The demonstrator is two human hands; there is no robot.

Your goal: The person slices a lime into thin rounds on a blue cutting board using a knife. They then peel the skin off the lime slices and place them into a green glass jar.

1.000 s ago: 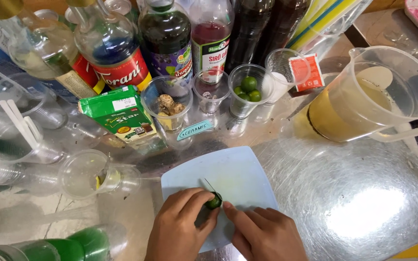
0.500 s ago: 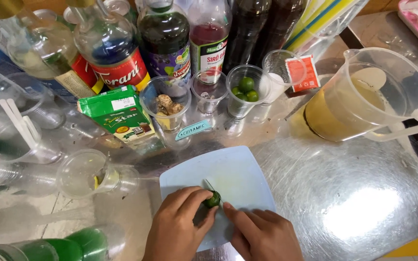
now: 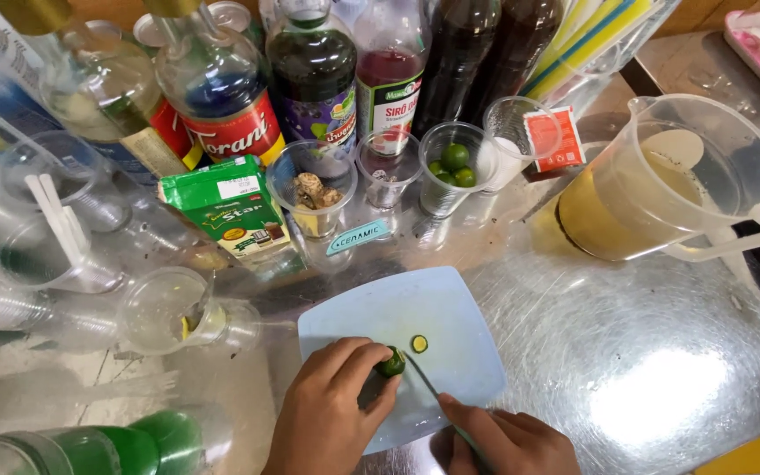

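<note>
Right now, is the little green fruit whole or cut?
Cut. A thin round slice lies on the blue board beside the green fruit.

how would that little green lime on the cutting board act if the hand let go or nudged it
The lime looks small and round, so it would likely roll on the smooth board. Its cut end, with a slice already off, is probably wet and slippery. The left hand pinching it suggests it needs steadying against the knife.
</note>
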